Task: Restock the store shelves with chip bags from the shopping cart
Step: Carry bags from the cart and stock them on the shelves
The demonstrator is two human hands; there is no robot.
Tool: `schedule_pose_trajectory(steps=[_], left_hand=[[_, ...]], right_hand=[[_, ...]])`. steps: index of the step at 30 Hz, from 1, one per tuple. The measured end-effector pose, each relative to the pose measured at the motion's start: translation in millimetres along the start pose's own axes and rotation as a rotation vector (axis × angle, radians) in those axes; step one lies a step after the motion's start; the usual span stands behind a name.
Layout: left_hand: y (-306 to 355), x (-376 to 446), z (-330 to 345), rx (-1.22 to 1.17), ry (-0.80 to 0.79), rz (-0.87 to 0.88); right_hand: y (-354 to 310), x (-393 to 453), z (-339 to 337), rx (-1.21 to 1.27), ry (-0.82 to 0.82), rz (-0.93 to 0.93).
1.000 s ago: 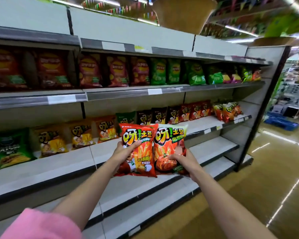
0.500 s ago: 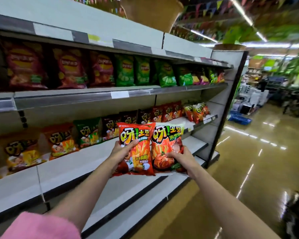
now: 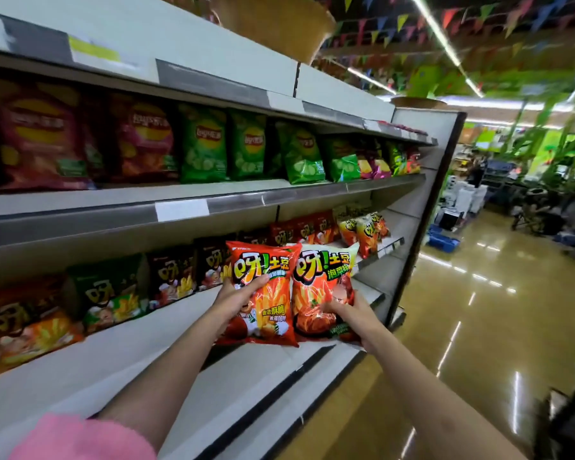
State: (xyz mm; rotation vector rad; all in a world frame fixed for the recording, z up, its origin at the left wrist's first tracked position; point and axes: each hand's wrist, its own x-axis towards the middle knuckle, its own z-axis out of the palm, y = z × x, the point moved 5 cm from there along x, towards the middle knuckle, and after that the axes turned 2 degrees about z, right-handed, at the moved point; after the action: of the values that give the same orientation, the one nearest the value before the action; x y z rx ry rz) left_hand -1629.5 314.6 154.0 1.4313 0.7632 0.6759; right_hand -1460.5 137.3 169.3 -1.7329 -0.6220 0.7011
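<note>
Left hand [image 3: 238,298] gripping red chip bag [image 3: 267,293]; right hand [image 3: 354,315] gripping orange chip bag [image 3: 319,290]; 2 bags touching, hovering before middle shelf [image 3: 120,346] front edge.

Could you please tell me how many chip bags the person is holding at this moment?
2. The red-orange bag is gripped by the left hand; the paler-topped bag beside it is gripped by the right hand. Both are upright, in front of the shelf. Any bag behind them would be hidden.

Supermarket aisle, stocked shelves [image 3: 213,207], price strips [image 3: 181,210]
</note>
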Motion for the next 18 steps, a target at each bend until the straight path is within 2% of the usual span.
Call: schedule_pose_trajectory(steps=[11,18], left_hand=[[-10.1,67.1,73.0,0.037,-0.086,-0.047],[-12.3,115.8,147.1,0.053,-0.088,-0.052]], right_hand=[[26.0,65.9,-55.7,0.038,0.045,0.070],[45.5,123.3,-122.7,0.065,0.058,0.099]])
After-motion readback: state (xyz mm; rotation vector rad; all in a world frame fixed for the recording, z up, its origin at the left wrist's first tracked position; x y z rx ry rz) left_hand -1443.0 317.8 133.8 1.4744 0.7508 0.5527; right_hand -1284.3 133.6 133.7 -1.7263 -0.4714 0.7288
